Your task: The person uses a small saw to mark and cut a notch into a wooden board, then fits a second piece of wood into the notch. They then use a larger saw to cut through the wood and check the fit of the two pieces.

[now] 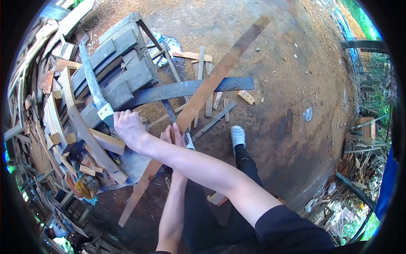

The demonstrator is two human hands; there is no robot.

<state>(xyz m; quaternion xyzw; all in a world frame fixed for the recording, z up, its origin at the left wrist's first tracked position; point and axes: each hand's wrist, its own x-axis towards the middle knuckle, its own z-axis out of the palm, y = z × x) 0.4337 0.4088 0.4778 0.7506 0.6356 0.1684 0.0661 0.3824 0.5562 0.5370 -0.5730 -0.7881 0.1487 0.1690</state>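
My right hand (129, 126) reaches across to the left and grips the pale handle of a hand saw (94, 84). The toothed blade points up and away over a wooden bench (122, 46). My left hand (172, 136) holds a long brown plank (220, 70) near its middle, fingers pressed along it. The plank runs diagonally from the upper right down to the ground at the lower left, passing under my right forearm. The plank crosses over a dark grey board (190, 88) that lies flat.
Curved wood pieces and offcuts (63, 106) are stacked at the left. Short sticks (203, 63) lie scattered on the bare dirt ground (296, 84). My foot in a white shoe (237, 135) stands beside the plank. Branches and debris (363, 156) pile up at the right.
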